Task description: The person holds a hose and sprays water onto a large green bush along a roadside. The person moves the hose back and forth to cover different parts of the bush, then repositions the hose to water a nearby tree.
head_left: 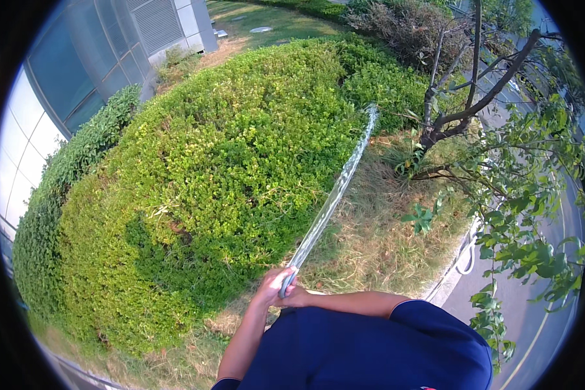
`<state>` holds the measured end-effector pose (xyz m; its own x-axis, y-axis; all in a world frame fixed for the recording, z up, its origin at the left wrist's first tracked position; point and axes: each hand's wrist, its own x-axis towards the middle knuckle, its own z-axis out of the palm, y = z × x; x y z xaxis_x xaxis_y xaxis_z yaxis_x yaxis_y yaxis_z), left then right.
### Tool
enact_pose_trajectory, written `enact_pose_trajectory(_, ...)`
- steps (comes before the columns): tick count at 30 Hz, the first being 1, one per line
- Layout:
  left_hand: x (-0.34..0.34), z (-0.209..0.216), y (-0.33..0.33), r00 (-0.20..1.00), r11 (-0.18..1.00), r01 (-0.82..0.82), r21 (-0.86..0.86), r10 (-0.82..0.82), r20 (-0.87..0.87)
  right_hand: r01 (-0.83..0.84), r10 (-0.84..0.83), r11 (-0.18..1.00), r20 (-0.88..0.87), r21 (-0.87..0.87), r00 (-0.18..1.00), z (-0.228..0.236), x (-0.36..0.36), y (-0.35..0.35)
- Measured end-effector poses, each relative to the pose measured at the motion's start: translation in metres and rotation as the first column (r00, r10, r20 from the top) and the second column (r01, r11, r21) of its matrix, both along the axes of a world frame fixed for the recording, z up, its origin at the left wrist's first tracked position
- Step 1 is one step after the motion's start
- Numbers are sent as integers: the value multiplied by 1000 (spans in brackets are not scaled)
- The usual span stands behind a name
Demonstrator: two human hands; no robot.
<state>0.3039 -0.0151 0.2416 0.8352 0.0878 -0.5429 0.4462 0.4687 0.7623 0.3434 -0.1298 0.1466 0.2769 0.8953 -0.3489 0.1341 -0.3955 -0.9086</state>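
Both my hands are together in front of my dark blue shirt, on the end of a grey-blue hose (286, 286). My left hand (268, 286) wraps round the hose from the left, fingers closed. Beside it and slightly lower, my right hand (296, 298) is closed at the hose too, its fingers partly hidden. A clear stream of water (335, 195) shoots from the hose end, slanting up and to the right. It reaches the far right edge of a broad, leafy green hedge (234, 156). The rest of the hose is hidden by my hands and body.
Dry grass (377, 247) lies right of the hedge. A bare-branched tree (435, 133) and a leafy branch (539, 260) stand at the right. A white hose-like loop (466, 257) lies by the kerb, along a grey road (500, 305). A glass-fronted building (71, 71) rises far left.
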Motion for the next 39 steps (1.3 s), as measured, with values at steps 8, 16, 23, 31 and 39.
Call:
enact_pose_trajectory(8, -7, 1, -7, 988, 990, -143, -20, 144, 54, 49, -47, 998, 52, -41, 998, 32, 2, -5)
enact_pose_trajectory(16, -15, -9, -7, 931, 931, -363, -40, 364, 23, -73, 81, 987, 46, -144, 996, 5, 3, 8)
enact_pose_trajectory(23, -16, -4, -3, 949, 948, -316, 25, 316, 2, -75, 74, 996, -16, -45, 997, -35, -4, 19)
enact_pose_trajectory(31, -11, 6, -3, 984, 985, -172, 24, 171, 43, 75, -76, 993, -2, -96, 997, 2, 0, 10)
enact_pose_trajectory(39, -3, -5, -5, 987, 987, -151, 55, 147, 60, 140, -137, 988, 45, -71, 990, 36, 5, -3)
